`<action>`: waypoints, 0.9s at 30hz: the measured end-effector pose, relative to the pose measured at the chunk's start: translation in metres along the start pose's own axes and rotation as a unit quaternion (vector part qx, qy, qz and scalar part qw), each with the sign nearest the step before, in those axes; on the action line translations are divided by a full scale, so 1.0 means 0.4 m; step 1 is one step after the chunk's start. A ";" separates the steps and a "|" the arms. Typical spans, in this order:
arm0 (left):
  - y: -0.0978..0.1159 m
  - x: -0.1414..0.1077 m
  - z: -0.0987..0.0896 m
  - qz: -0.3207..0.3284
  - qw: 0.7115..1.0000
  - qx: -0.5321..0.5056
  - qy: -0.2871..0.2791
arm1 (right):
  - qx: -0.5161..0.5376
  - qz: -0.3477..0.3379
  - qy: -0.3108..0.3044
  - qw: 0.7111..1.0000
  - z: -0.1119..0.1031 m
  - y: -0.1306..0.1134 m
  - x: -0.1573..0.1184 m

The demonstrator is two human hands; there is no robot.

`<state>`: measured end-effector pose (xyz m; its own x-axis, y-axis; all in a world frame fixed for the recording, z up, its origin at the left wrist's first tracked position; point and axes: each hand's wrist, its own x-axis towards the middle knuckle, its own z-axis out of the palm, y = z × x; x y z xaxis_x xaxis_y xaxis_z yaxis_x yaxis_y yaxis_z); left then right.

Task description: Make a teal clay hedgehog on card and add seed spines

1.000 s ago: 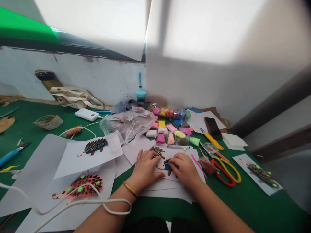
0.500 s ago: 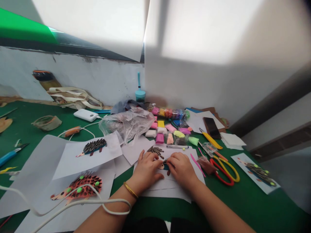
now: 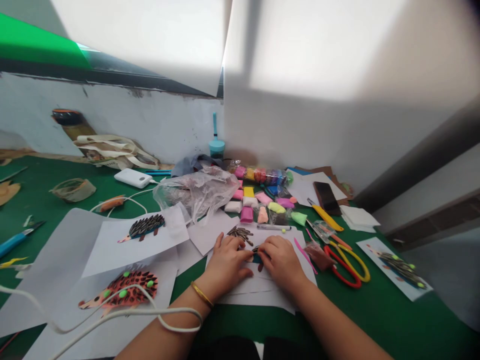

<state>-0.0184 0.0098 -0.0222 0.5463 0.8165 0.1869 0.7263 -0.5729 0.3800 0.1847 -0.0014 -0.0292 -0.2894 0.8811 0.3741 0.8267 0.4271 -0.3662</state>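
A partly hidden clay hedgehog (image 3: 260, 267) with a dark teal body lies on white paper (image 3: 258, 297) between my hands. My left hand (image 3: 228, 262) rests on the sheet at its left side, fingers spread and thumb apart, steadying nothing that I can see. The fingertips of my right hand (image 3: 280, 259) are pinched together over the hedgehog's back, on a striped sunflower seed (image 3: 255, 249) that shows only in part. Just beyond my left fingers is a small heap of sunflower seeds (image 3: 240, 233). A pen (image 3: 273, 227) lies along the paper's far side.
Packets of coloured clay (image 3: 246, 215) and a crumpled plastic bag (image 3: 202, 190) lie beyond the paper. Scissors (image 3: 347, 267), a pink clay tool (image 3: 305, 255) and a yellow cutter (image 3: 328, 217) are to the right. Hedgehog pictures (image 3: 140, 232) and a white cable (image 3: 161, 312) are left.
Both hands stay in nearly the same place. The right fingertips shift very slightly over the hedgehog; nothing else visibly moves.
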 end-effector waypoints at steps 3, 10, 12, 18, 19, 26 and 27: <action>0.000 0.000 -0.001 0.003 1.000 0.004 0.000 | 0.011 0.011 0.003 1.000 -0.002 0.000 -0.002; 0.004 -0.001 0.000 0.002 1.000 -0.004 0.009 | 0.027 0.020 0.013 0.999 -0.006 -0.001 -0.003; 0.004 -0.001 0.002 -0.001 1.000 -0.006 0.015 | 0.028 0.019 0.013 0.999 -0.006 0.000 -0.003; 0.000 0.000 0.003 0.009 1.000 0.002 0.004 | 0.029 0.016 0.016 0.999 -0.005 0.003 -0.005; -0.001 0.000 0.003 0.010 1.000 0.003 0.004 | 0.028 0.014 0.017 0.999 -0.004 0.004 -0.005; -0.001 0.000 0.002 0.015 1.000 0.010 0.008 | 0.027 0.002 0.028 0.999 0.001 0.009 -0.005; -0.001 0.000 0.002 0.015 1.000 0.009 0.010 | 0.028 0.003 0.027 0.999 0.001 0.009 -0.005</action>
<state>-0.0182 0.0099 -0.0231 0.5592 0.8006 0.2153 0.7181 -0.5975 0.3569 0.1880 -0.0015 -0.0316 -0.2569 0.8719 0.4169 0.8000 0.4339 -0.4144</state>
